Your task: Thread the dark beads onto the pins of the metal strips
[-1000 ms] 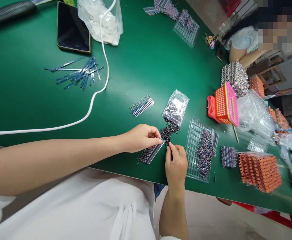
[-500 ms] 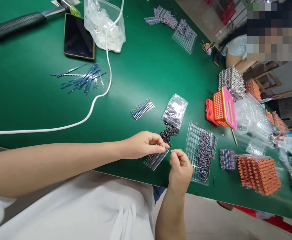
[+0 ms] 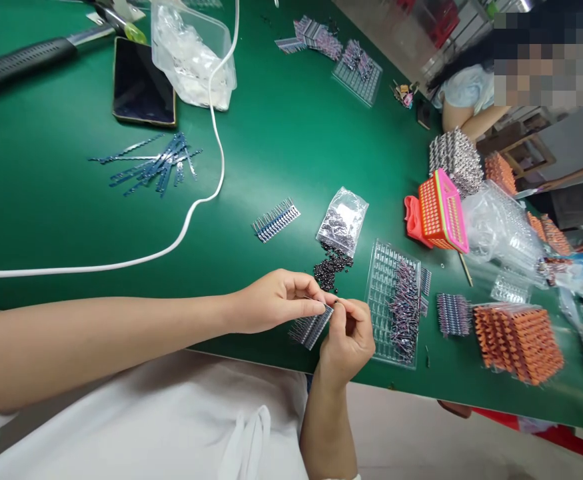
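The left forearm comes from the left side of the view and lies almost level above the green, smooth table [image 3: 251, 147], near its front edge. The left hand [image 3: 271, 303] has its back turned upward, with the fingers curled and the thumb stretched straight to the right. Between this thumb and the fingers it pinches the upper end of a flat, dark grey-blue strip with a row of thin metal pins [image 3: 310, 329]. This strip is slanted, and its pins point to the left, below the hand.

The right forearm rises from the bottom of the view, rather steep, and the right hand [image 3: 347, 345] is turned inward to meet the left one. Its thumb and forefinger are closed together on a small dark piece [image 3: 338, 303], just beside the end of the strip; the other fingers are folded. The fingertips of both hands are very close; whether they touch, I cannot tell.

Just beyond the hands lies a loose pile of tiny, shiny black beads [image 3: 330, 270], next to a clear plastic bag [image 3: 344, 217] with more dark beads inside.
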The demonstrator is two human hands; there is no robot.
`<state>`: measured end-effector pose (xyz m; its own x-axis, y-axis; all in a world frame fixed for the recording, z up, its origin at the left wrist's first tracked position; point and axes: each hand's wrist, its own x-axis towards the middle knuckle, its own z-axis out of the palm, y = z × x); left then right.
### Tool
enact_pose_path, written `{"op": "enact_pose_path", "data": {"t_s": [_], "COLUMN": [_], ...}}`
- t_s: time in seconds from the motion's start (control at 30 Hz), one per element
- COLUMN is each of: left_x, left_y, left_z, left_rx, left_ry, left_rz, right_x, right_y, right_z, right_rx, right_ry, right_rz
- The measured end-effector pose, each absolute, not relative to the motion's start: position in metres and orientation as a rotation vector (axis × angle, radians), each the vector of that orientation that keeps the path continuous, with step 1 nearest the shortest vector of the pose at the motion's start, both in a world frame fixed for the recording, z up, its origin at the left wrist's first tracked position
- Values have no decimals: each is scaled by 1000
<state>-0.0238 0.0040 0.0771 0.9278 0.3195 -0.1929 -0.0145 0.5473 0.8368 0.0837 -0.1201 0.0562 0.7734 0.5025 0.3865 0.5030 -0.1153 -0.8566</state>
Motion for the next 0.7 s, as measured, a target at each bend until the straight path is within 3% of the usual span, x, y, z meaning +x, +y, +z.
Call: {"op": "enact_pose_path", "data": {"t_s": [0.53, 0.7], "left_x": [-29, -28], "left_y": [6, 9], "left_z": [79, 79], "left_rx": [1280, 1237], "left_ry": [283, 305], "left_rz": [264, 243], "right_x": [85, 94], "right_y": [-125, -132], "right_z": [57, 61], "right_rx": [-1771, -1760], "right_ry": [-857, -1100], "right_rz": [92, 71]}}
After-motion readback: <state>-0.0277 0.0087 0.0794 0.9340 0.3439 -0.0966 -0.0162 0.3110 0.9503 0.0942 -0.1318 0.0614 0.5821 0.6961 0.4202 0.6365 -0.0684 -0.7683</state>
